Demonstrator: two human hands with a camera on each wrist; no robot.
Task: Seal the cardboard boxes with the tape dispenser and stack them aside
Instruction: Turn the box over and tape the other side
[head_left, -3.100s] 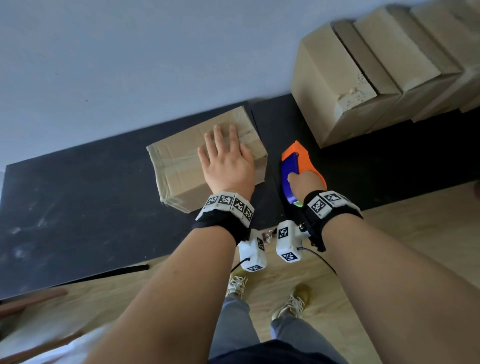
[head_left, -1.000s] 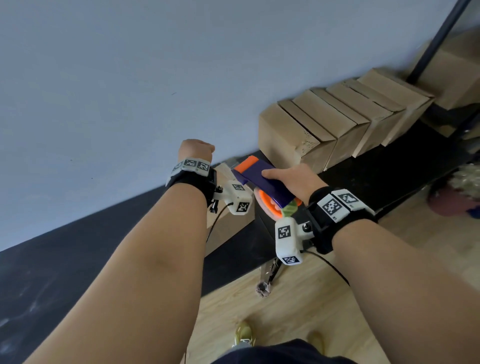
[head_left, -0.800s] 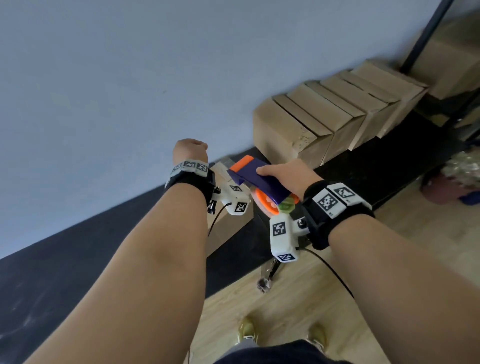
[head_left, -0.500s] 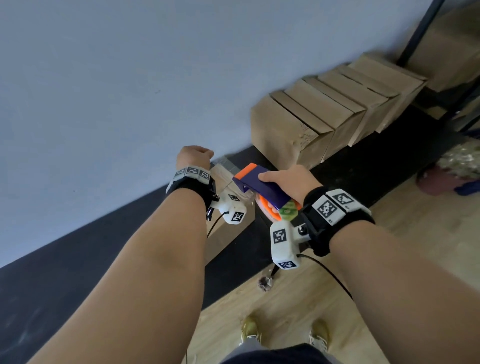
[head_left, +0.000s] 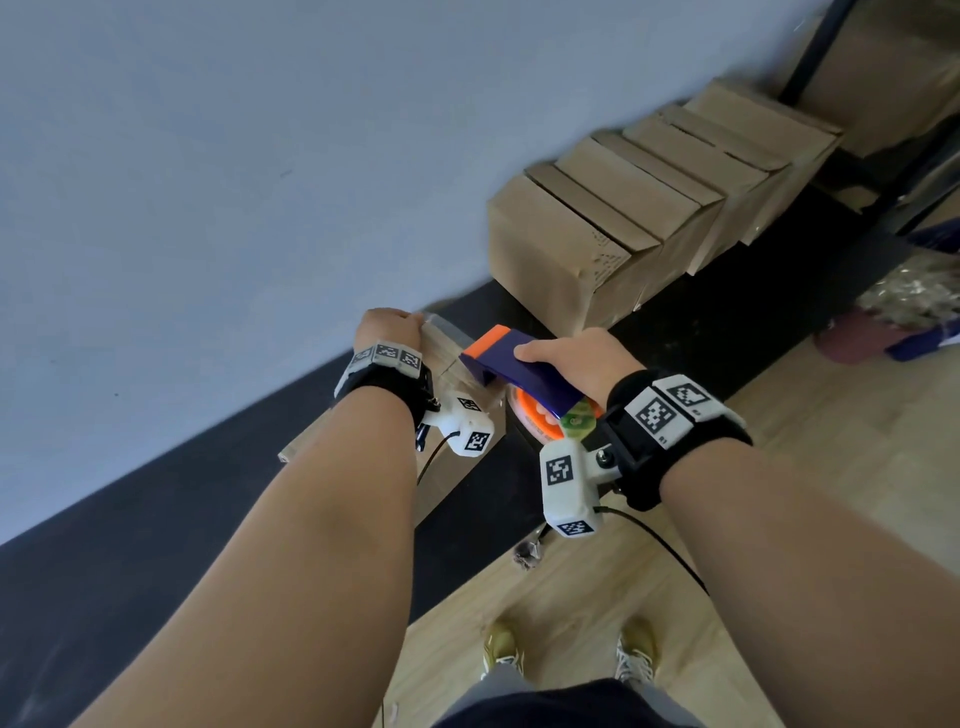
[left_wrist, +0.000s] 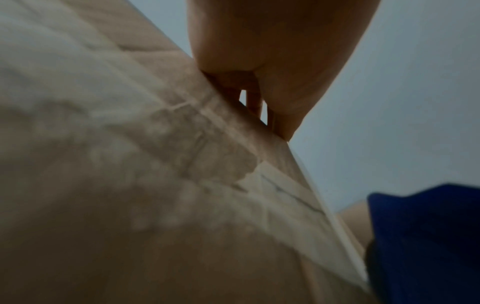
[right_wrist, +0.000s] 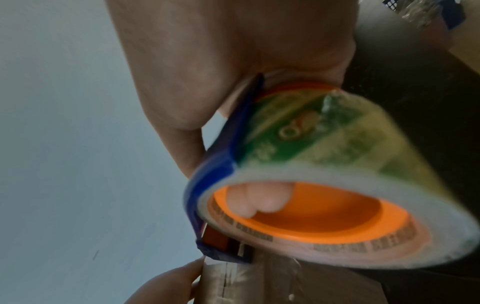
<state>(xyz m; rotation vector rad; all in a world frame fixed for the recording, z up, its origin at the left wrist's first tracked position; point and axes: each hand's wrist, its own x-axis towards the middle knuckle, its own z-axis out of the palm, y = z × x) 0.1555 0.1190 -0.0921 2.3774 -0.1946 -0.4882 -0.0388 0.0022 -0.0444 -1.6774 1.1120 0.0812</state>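
Observation:
A brown cardboard box (head_left: 442, 355) stands tipped up on the black mat (head_left: 156, 545) by the wall. My left hand (head_left: 388, 328) grips its far top edge, fingers (left_wrist: 250, 96) curled over it; the taped face of the box (left_wrist: 130, 164) fills the left wrist view. My right hand (head_left: 569, 358) holds the blue and orange tape dispenser (head_left: 519, 371) with its nose on the box top, close to the left hand. In the right wrist view my fingertips (right_wrist: 255, 202) sit inside the orange core of the tape roll (right_wrist: 337, 185), above the box (right_wrist: 285, 283).
A row of several closed cardboard boxes (head_left: 597, 234) leans along the blue-grey wall (head_left: 260, 156) to the right. A black pole (head_left: 810, 57) and a larger box stand at the far right. A pink pot with foil (head_left: 883, 322) sits on the wooden floor (head_left: 779, 441).
Three seconds ago the box lay flat under my open left hand and the dispenser was down on the mat. Now the box is tipped up and gripped, with the dispenser at its top; little moved in the last second.

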